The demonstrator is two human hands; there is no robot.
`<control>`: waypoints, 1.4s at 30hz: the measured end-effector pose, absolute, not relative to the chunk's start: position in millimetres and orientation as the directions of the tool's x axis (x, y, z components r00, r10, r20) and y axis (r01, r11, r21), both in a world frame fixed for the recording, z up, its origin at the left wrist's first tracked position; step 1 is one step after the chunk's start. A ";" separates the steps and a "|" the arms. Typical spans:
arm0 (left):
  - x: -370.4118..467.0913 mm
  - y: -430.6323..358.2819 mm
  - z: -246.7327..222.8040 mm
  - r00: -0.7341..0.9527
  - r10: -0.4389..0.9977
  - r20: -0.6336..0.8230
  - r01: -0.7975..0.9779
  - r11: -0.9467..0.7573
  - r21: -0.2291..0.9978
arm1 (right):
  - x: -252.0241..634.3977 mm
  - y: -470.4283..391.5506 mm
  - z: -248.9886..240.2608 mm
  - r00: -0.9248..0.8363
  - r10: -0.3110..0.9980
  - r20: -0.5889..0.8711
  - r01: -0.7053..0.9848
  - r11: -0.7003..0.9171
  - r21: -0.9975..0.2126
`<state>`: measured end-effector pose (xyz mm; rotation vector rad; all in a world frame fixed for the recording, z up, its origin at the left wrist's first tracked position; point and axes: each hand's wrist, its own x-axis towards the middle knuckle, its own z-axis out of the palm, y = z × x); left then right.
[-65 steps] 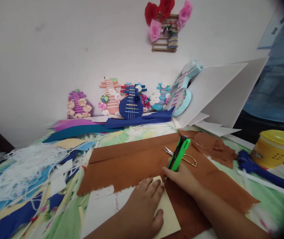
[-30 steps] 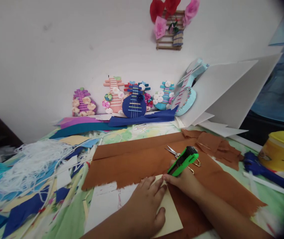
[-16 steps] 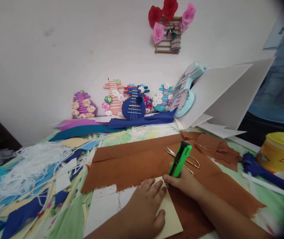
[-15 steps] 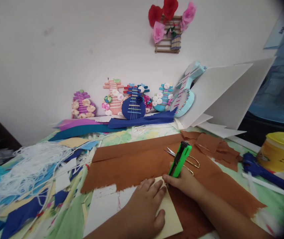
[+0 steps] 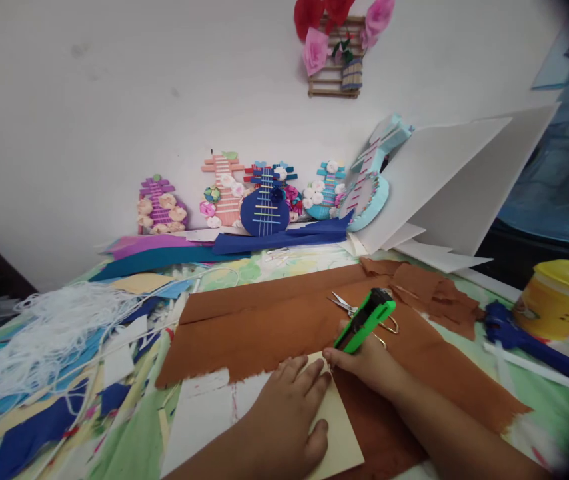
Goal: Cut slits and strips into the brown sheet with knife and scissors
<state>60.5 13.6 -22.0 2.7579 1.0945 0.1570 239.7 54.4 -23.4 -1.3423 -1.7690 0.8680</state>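
Observation:
My right hand (image 5: 367, 363) is wrapped round a green and black utility knife (image 5: 367, 320), its handle tilted up to the right. The blade tip is hidden by my fingers, near the upper right edge of a cream card (image 5: 337, 427). My left hand (image 5: 292, 407) lies flat on the card with fingers spread. To its left is a white sheet (image 5: 204, 413) with reddish marks. Brown paper (image 5: 254, 327) stretches behind and beneath the card. Scissors (image 5: 342, 303) with gold handles rest on the brown paper, partly behind the knife.
White string (image 5: 49, 340) is heaped over coloured paper scraps on the left. Several paper-covered lute models, a dark blue one (image 5: 264, 207) among them, stand along the wall. A yellow tub (image 5: 559, 300) and a blue glue gun (image 5: 529, 340) are at the right, below white boards (image 5: 434, 173).
The knife handle has tipped further right and lower in my right hand. My left hand stays on the card. The whole view has shifted slightly.

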 end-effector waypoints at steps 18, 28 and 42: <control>58.8 14.9 -27.3 0.721 0.691 0.056 0.665 -0.712 0.227 | 240.8 52.9 -32.4 -0.243 0.963 0.118 0.506 0.230 -0.831; 60.8 14.5 -22.1 0.736 0.675 0.052 0.651 -0.726 0.223 | 242.5 50.6 -26.9 -0.255 0.959 0.125 0.405 0.223 -0.887; 60.7 14.8 -25.5 0.732 0.677 0.078 0.647 -0.727 0.231 | 239.1 44.3 -26.4 -0.306 0.944 0.126 0.554 0.284 -0.782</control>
